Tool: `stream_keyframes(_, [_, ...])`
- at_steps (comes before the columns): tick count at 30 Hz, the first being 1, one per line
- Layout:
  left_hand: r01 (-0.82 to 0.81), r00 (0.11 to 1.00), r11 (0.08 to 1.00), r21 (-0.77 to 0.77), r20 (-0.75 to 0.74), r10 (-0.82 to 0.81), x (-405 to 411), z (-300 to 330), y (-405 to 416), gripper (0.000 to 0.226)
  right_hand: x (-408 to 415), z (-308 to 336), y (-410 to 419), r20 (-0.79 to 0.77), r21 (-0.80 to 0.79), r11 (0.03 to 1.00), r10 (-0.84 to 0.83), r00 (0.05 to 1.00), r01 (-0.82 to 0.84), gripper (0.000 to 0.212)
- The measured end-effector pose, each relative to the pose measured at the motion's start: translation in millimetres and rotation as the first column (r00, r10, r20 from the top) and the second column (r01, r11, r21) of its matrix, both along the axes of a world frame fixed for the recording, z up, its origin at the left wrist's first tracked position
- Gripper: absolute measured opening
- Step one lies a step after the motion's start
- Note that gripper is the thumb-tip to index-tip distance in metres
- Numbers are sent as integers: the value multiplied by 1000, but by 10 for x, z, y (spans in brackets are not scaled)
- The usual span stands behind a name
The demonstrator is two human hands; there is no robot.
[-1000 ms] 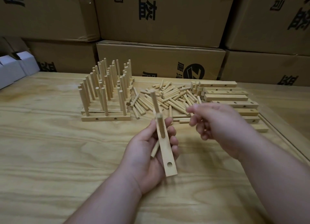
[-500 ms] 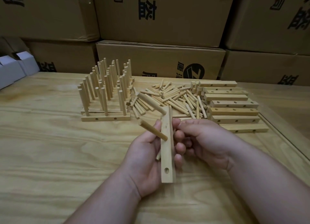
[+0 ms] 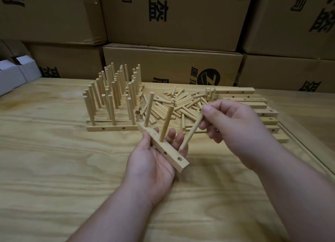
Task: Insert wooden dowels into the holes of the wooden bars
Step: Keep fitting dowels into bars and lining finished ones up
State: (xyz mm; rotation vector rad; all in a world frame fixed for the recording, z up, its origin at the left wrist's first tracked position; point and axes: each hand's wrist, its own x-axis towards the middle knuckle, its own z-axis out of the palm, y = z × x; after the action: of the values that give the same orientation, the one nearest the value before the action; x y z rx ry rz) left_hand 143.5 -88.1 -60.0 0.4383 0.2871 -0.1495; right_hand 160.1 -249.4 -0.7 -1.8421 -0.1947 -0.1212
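My left hand grips a short wooden bar above the table, thumb on its near side and fingers behind it. Two dowels stand upright in the bar's far and middle holes; the hole at its near end is empty. My right hand pinches a third dowel, slanted down with its lower tip close to my left fingertips, just right of the bar. A loose dowel pile lies behind the hands.
Several finished bars with upright dowels stand in rows at the left. A stack of bare bars lies at the right. Cardboard boxes wall the back; white boxes sit far left. The table edge runs along the right.
The bar has turned from upright on end to lying slanted, its two dowels now pointing up. My right hand drew back from the bar and now holds a dowel.
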Motion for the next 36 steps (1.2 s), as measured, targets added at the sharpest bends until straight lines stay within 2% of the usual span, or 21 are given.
stream_keyframes(11, [-42,999,999,28,-4,42,22,-43,18,35,-52,13,39,62,-130,989,84,995,-75,13])
stream_keyframes(17, [-80,997,997,12,-10,80,30,-39,20,33,-113,72,11,101,-132,974,199,975,-185,12])
stream_keyframes(22, [-64,998,998,24,3,64,28,-46,22,35,-80,28,-5,120,-132,976,190,974,-174,14])
stream_keyframes(26, [-62,998,996,65,7,62,35,-53,13,36,-15,-50,-6,73,-137,982,139,988,-128,13])
stream_keyframes(31, [-78,997,994,76,-6,78,34,-43,14,37,6,-62,-47,-14,-95,970,225,974,-226,8])
stream_keyframes(36, [-89,996,995,53,-9,90,32,-43,10,37,17,-42,-90,-30,-63,961,268,963,-269,9])
